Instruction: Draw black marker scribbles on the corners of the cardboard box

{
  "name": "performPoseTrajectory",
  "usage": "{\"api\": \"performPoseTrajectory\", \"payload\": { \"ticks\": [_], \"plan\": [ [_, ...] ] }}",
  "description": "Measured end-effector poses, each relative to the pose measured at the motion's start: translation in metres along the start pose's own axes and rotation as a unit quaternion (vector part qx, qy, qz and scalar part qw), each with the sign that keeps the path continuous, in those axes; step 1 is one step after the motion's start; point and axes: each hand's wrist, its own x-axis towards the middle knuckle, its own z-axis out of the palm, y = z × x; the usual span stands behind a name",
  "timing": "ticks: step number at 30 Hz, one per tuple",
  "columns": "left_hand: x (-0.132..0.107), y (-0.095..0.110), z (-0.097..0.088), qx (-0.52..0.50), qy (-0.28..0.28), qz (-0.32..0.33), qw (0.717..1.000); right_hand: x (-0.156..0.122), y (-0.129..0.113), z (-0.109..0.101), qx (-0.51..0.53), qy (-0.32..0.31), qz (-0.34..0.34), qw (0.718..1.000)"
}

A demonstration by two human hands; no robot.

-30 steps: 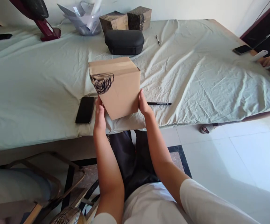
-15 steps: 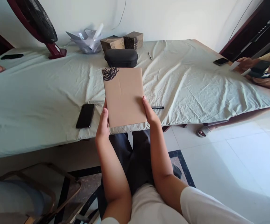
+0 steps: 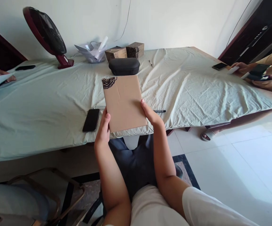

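Note:
Both my hands hold a flat brown cardboard box (image 3: pixel 125 105) above the near edge of the table, its broad face up. Black scribbled lines cover its far left corner. My left hand (image 3: pixel 104 127) grips the lower left side, thumb along the edge. My right hand (image 3: pixel 151 114) is closed on the right side, thumb on the top face. The other fingers of both hands are hidden beneath the box. A black phone (image 3: pixel 91 120) lies left of my left hand, and a black pen (image 3: pixel 159 111) lies just beyond my right hand.
Behind the box sits a black zip case (image 3: pixel 124 66), with two cardboard boxes (image 3: pixel 135 49) and a plastic basket (image 3: pixel 94 55) farther back. A fan (image 3: pixel 47 34) stands at left. People's hands show at both table ends; the right pair (image 3: pixel 265 78) holds a dark object.
The view has shifted a little. The box tilts slightly more to the left, still in both hands. At the far left, a person's hand now has a white sheet over it.

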Motion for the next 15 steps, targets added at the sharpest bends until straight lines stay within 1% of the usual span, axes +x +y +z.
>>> {"api": "performPoseTrajectory", "payload": {
  "ticks": [2,9,13,15],
  "plan": [
    [0.0,0.005,-0.003,0.01,-0.006,-0.014,1.0,0.0,-0.008,0.001,-0.023,0.0,0.01,1.0],
    [0.0,0.023,-0.006,0.021,-0.021,-0.046,0.999,0.0,-0.041,-0.002,-0.039,0.004,0.111,0.993],
    [0.001,0.032,-0.013,0.069,-0.04,-0.104,0.991,0.0,-0.051,-0.005,-0.055,0.006,0.122,0.991],
    [0.002,0.034,-0.017,0.083,-0.047,-0.11,0.989,-0.003,-0.048,-0.008,-0.054,0.004,0.119,0.991]
  ]
}}
